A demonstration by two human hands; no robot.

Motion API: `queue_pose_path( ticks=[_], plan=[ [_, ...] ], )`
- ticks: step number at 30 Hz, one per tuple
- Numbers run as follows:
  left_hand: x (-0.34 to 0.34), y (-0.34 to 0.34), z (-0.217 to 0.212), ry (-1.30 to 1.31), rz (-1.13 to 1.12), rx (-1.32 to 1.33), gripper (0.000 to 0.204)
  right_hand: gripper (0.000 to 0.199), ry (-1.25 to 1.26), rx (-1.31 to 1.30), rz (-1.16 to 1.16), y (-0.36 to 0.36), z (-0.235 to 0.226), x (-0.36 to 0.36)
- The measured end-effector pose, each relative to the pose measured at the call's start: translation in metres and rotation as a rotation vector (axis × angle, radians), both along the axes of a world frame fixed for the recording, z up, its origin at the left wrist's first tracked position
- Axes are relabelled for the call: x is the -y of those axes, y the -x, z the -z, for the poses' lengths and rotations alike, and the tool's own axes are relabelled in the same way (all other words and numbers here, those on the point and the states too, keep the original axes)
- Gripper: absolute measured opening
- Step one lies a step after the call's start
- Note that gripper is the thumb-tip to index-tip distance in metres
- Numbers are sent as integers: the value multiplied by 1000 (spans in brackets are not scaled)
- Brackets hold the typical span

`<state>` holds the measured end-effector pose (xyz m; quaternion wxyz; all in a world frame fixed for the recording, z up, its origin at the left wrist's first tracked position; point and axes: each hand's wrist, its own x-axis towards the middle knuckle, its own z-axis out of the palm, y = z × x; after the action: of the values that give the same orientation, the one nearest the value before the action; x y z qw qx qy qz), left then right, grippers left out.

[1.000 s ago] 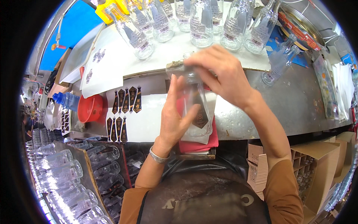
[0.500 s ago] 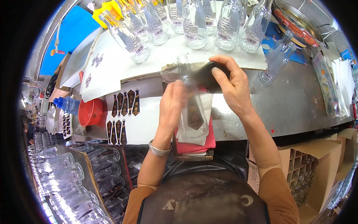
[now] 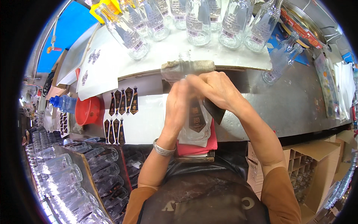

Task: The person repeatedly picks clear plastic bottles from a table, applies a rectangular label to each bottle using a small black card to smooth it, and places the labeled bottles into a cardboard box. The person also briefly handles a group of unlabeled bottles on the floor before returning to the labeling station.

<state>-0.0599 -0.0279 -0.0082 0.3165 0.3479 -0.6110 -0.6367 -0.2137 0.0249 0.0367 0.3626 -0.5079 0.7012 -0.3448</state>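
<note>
A clear glass bottle [image 3: 185, 133] lies in front of me, its neck pointing away over a rolled cloth [image 3: 204, 67]. On its upper side is a dark tie-shaped decal [image 3: 196, 120] with gold marks. My left hand [image 3: 176, 102], a bracelet at its wrist, is closed along the bottle's left shoulder; its fingertips are blurred. My right hand [image 3: 220, 89] is curled round a flat black scraper [image 3: 215, 112], whose blade hangs below the palm on the bottle's right. The right fingertips meet the left ones over the bottle's upper part, smeared by motion.
Several printed bottles [image 3: 198, 28] stand on the raised white board [image 3: 156, 56]. Tie-shaped decals [image 3: 118, 100] lie in two rows to the left, beside a red bowl [image 3: 88, 111]. Racked bottles [image 3: 59, 164] fill the lower left; a divided carton [image 3: 317, 160] is at lower right.
My right hand has come in to the left and turned over, bringing its fingers to the bottle's upper part. The scraper has swung down to the bottle's right side. The left hand stays at the shoulder.
</note>
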Motion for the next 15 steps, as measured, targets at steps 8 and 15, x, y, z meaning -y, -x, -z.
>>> queue_pose_path(
  ticks=[8, 15],
  plan=[
    [0, 0, 7, -139, 0, -79, 48, 61, -14, 358, -37, 6, 11, -3],
    [-2, -2, -2, -139, 93, -95, 51, 57, 65, 359, 17, 2, 16, -11]
  ],
)
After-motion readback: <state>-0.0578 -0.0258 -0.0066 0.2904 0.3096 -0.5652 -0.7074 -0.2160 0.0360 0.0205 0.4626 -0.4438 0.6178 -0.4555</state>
